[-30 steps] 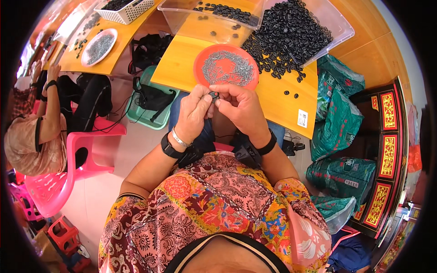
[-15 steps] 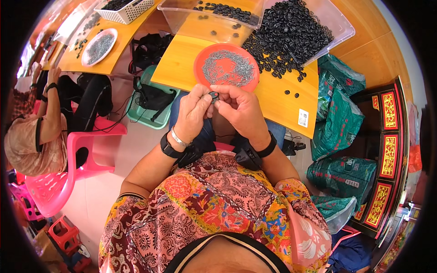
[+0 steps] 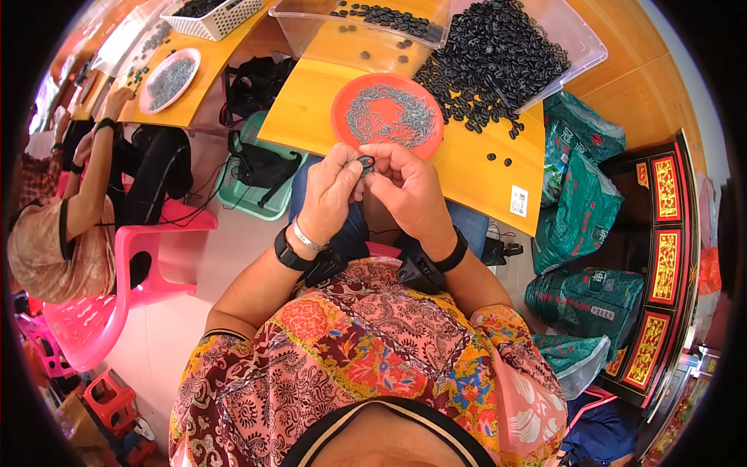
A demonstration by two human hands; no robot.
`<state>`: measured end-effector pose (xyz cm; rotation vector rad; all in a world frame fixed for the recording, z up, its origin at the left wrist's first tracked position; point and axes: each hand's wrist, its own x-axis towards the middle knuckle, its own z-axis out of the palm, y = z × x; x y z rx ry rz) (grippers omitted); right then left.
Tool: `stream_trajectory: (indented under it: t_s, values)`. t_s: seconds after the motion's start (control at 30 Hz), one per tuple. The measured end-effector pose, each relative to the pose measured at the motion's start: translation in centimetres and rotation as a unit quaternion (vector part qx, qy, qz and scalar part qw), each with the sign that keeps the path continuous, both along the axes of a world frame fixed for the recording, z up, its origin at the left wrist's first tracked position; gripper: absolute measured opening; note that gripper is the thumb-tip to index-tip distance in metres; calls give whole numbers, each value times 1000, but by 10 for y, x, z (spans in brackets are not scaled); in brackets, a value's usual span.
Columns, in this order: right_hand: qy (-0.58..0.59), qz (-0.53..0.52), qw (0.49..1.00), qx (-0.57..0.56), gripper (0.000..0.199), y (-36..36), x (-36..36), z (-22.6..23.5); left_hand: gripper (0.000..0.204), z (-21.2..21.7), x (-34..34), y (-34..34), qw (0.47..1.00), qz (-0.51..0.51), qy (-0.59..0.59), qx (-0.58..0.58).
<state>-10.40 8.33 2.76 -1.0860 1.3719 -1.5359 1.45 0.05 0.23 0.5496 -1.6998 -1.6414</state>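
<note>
My left hand [image 3: 331, 185] pinches a small black oval ring-shaped piece [image 3: 366, 162] between thumb and fingers. From the other side, my right hand [image 3: 406, 185] closes its thumb and fingertips on the same piece; whether a metal pin sits between them is too small to tell. Both hands are held together over my lap, at the near edge of a red plate [image 3: 340, 117]. Thin grey metal pins [image 3: 389, 113] lie spread on that plate. Right of it, a large heap of similar black pieces [image 3: 498, 58] spills out of a clear plastic bin [image 3: 587, 56] lying on its side.
The yellow wooden table [image 3: 475, 175] carries another clear bin [image 3: 311, 31]. A green basket [image 3: 257, 204] with a black bag stands on the floor at left. Green sacks [image 3: 580, 210] crowd the right side. A co-worker sits at far left by a pink chair [image 3: 124, 272].
My hands stay almost in place on the black piece, with only a slight shift of the right fingers. The co-worker's arm at far left has reached forward to the table.
</note>
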Motion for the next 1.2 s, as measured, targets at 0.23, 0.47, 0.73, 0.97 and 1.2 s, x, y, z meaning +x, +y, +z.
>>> stream_trajectory:
  t_s: [0.23, 0.47, 0.73, 0.97, 1.2]
  values:
    - [-17, -4, 1000, -8, 29, 0, 2, 1, 19, 0, 0, 0, 1000, 1, -2, -5]
    - [-7, -10, 1000, -10, 28, 1, 1, 1, 19, -3, 0, -1, 1000, -1, -5, -4]
    - [-16, -14, 1000, -9, 28, 1, 1, -1, 20, 0, -1, 0, 1000, 2, -6, -9]
    - [-23, -4, 1000, -9, 27, 1, -1, -7, 20, -1, 1, -1, 1000, -9, -20, -9]
    - [-6, 5, 1000, 0, 26, 2, -4, -5, 19, -2, -1, -2, 1000, -14, -27, -4]
